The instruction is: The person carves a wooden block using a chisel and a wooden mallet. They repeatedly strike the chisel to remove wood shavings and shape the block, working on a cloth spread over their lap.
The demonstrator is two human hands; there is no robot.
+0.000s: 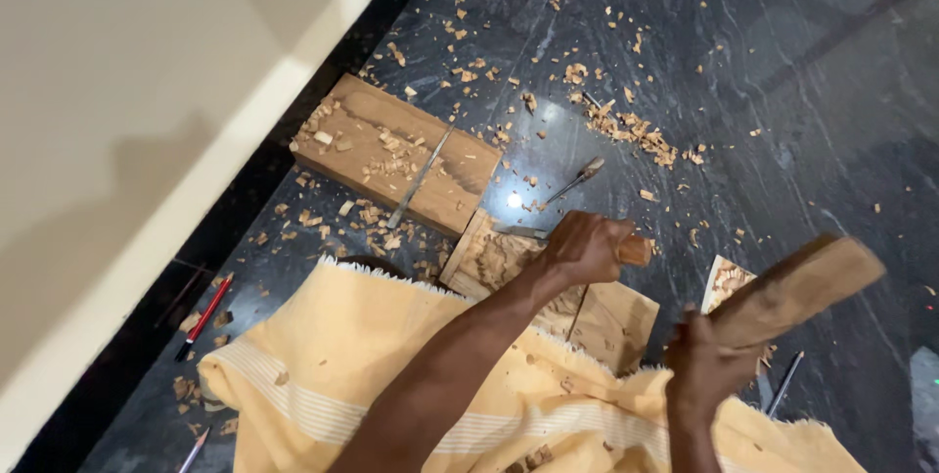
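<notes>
You held a chisel (548, 235) to the carved board (499, 263) and gripped a mallet (797, 289) beside it.

Your left hand (585, 248) had its fingers clamped on the chisel's wooden handle, blade resting on the carved board, which lay on the dark floor (782, 72) against your yellow cloth (372, 356). To the right of that board, your right hand (706, 365) had its fingers closed around the mallet, raised and tilted. Behind the board lay a plank (362, 131), wood chips (631, 128) scattered about.

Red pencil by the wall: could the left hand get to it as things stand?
Probably not right away: the left hand is closed around a chisel on the carved wood panel, and the red pencil lies well off beyond the yellow cloth.
</notes>
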